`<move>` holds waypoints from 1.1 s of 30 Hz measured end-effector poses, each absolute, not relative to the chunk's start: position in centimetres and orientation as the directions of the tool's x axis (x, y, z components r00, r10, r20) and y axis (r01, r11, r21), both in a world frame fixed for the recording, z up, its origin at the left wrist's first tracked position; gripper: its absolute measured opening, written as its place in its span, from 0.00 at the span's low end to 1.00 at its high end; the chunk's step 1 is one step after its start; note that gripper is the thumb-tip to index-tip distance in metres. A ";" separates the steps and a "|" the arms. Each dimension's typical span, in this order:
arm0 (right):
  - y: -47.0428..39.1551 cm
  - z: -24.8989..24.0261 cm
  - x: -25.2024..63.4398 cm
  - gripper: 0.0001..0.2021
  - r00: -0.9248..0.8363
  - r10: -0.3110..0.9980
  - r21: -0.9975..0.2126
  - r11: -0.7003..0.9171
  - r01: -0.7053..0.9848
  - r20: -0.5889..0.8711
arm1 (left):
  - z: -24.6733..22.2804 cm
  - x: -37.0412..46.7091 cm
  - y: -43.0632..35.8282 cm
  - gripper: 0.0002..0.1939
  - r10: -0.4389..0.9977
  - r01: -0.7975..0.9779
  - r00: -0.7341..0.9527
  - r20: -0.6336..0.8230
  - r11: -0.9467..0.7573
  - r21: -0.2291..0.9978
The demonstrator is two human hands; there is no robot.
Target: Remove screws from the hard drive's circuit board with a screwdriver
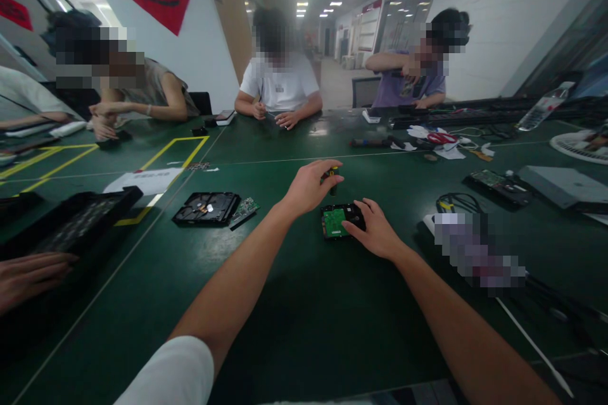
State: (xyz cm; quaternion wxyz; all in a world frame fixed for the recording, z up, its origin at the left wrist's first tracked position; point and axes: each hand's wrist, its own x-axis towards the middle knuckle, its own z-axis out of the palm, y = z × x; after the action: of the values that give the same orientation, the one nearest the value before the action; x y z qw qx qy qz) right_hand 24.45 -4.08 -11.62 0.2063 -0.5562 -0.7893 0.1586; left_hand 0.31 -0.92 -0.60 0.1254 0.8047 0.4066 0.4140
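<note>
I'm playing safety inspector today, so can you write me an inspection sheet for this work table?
Surface: green table with yellow lines.
Things being handled: hard drive, green board facing up; small black-and-yellow tool.
Clutter: second hard drive and loose circuit board to the left; bottle far right.
Hands: left hand holds the tool; right hand grips the hard drive.
Cables: dark cables on the right.
Surroundings: people across the table; another person's hand by a black tray.
</note>
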 end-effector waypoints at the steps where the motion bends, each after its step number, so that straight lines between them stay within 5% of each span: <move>1: -4.1 -11.6 24.4 0.42 -0.297 0.943 -0.478 0.333 0.813 0.151 | -0.5 0.3 -1.0 0.15 0.755 0.548 0.340 0.560 -0.643 0.535; 8: -4.0 -11.6 24.4 0.43 -0.295 0.946 -0.478 0.322 0.817 0.135 | 0.0 -0.3 -1.3 0.19 0.738 0.498 0.406 0.538 -0.673 0.547; 17: -4.0 -11.9 23.9 0.41 -0.278 0.944 -0.479 0.330 0.813 0.179 | 0.0 -0.1 -1.4 0.21 0.745 0.077 0.571 0.343 -0.465 0.882; 24: -4.1 -11.9 23.9 0.43 -0.265 0.952 -0.500 0.307 0.810 0.155 | -0.4 0.7 -1.4 0.13 0.810 0.167 0.385 0.442 -0.532 0.830; 33: -3.9 -12.1 23.7 0.42 -0.289 0.934 -0.457 0.356 0.815 0.211 | -0.3 0.5 -1.3 0.16 0.843 -0.036 0.417 0.339 -0.357 0.933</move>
State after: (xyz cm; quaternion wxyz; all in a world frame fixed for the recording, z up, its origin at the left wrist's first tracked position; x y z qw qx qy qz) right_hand 23.75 -3.86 -12.11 0.2252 -0.5521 -0.7919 0.1317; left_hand 0.48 -1.28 -0.31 0.4850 0.6880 0.2933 0.4532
